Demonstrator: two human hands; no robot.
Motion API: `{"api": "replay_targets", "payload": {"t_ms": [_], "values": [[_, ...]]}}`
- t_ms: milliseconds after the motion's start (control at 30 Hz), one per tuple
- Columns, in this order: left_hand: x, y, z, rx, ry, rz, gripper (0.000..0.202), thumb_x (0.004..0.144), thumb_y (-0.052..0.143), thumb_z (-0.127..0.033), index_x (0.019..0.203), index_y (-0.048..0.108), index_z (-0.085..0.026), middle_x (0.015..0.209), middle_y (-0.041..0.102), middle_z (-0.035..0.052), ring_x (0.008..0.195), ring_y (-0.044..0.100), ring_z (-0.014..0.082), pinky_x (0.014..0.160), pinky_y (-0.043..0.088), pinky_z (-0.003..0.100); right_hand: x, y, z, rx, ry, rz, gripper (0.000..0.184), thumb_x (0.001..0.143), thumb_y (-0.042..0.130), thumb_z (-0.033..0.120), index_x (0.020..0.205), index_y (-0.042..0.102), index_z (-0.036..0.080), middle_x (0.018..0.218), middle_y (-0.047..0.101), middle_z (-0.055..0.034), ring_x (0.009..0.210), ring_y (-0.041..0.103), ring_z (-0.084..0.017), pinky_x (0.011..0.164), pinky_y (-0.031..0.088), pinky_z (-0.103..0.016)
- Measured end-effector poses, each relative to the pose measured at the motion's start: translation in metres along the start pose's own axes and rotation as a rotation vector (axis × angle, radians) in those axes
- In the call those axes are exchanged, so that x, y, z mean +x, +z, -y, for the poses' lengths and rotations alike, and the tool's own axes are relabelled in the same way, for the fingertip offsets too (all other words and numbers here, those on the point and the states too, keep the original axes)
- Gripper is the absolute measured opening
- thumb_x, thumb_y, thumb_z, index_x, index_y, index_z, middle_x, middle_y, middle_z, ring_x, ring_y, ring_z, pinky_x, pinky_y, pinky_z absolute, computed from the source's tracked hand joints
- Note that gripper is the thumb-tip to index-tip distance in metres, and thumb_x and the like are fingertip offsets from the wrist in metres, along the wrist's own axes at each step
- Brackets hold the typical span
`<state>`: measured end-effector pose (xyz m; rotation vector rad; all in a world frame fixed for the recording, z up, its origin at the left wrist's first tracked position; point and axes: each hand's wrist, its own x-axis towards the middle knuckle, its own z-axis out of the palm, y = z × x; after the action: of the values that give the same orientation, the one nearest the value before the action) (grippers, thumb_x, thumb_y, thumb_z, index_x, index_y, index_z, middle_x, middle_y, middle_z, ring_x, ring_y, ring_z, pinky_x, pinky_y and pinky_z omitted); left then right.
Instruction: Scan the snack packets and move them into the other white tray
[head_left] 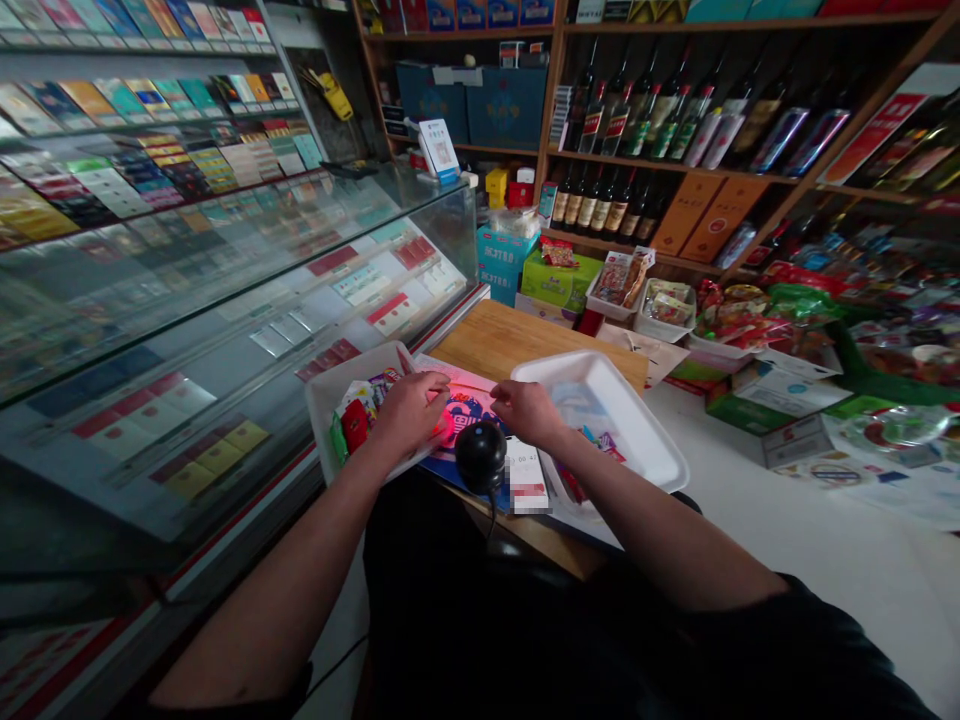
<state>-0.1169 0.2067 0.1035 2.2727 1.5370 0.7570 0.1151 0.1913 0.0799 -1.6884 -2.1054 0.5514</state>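
My left hand (pixel 411 415) is at the inner edge of a white bin (pixel 321 395), its fingers curled together. Whatever they hold, if anything, is too small to make out. Colourful small packets (pixel 358 415) lie in that bin. Across from it, my right hand (pixel 531 408) is closed in a pinch above the near left rim of a white tray (pixel 645 425); its contents cannot be made out. A pink and blue printed sheet (pixel 472 388) lies between the hands. Just in front stands a black round device (pixel 481 456) with a cable, beside a white phone-like screen (pixel 527 465).
These things rest on a wooden table (pixel 502 335). A glass display counter (pixel 247 330) runs along the left. Cartons (pixel 559 278) and snack boxes (pixel 666 305) stand beyond the table, below bottle shelves (pixel 675 165). A few packets (pixel 604 442) lie in the right tray.
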Motion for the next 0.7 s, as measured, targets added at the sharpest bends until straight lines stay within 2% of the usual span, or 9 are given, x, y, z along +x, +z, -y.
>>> {"api": "replay_targets", "payload": {"t_ms": [200,333,567,700], "values": [[-0.002,0.028,-0.046,-0.061,0.143,0.021,0.018,0.091,0.06,-0.024,0.103,0.073,-0.02,0.102,0.078,0.0046,0.099,0.072,0.0206,0.099,0.053,0.035,-0.024,-0.018,-0.066,-0.036,0.131,-0.03,0.025,0.089,0.064,0.021,0.111,0.076,0.018,0.106,0.079,-0.0051,0.097,0.073,-0.019,0.09,0.049,-0.024],[-0.002,0.051,-0.072,-0.068,0.208,0.074,0.017,0.09,0.061,-0.022,0.102,0.073,-0.021,0.102,0.078,0.0046,0.1,0.071,0.0207,0.099,0.053,0.036,-0.041,-0.025,-0.098,-0.081,0.198,-0.037,0.026,0.088,0.064,0.021,0.11,0.076,0.018,0.102,0.08,-0.0046,0.096,0.073,-0.019,0.089,0.049,-0.024],[-0.001,0.095,-0.114,-0.054,0.24,0.216,0.021,0.09,0.061,-0.019,0.107,0.073,-0.022,0.101,0.078,0.0044,0.098,0.071,0.0198,0.094,0.053,0.032,-0.061,-0.027,-0.135,-0.149,0.306,0.027,0.029,0.086,0.063,0.024,0.112,0.075,0.02,0.106,0.079,-0.0053,0.101,0.071,-0.02,0.091,0.049,-0.026],[-0.002,0.126,-0.142,0.13,0.236,0.327,0.021,0.095,0.056,-0.024,0.107,0.073,-0.023,0.099,0.077,0.0069,0.096,0.072,0.0222,0.091,0.052,0.034,-0.066,-0.025,-0.147,-0.23,0.405,0.104,0.034,0.084,0.064,0.026,0.116,0.074,0.021,0.112,0.077,-0.0086,0.104,0.071,-0.024,0.089,0.051,-0.03]]}}
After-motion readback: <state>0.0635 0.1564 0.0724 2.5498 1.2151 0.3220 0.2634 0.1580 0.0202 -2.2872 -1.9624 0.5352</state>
